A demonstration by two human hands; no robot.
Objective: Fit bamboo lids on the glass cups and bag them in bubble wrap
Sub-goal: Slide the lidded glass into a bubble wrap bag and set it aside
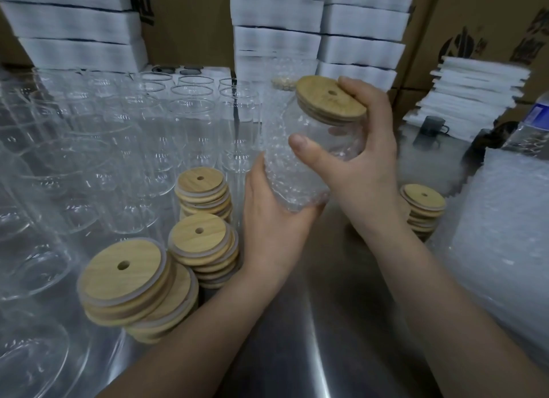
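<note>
Up above the metal table (312, 323), the glass cup (326, 139) tilts, long axis running from lower left to upper right, its bamboo lid (331, 100) pointing up and right. The left hand (273, 216) cups the bubble-wrap bag (285, 172) round its base; the right hand (362, 160) grips the lidded end, thumb across the glass.

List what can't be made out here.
Head view:
- Base of the glass cup: covered by bubble wrap bag and left hand.
- Fingers of the right hand: partly behind cup and bamboo lid.
- Printing on the cartons: cut by top edge and foam stacks.
- Small dark object at right: blurred.
</note>
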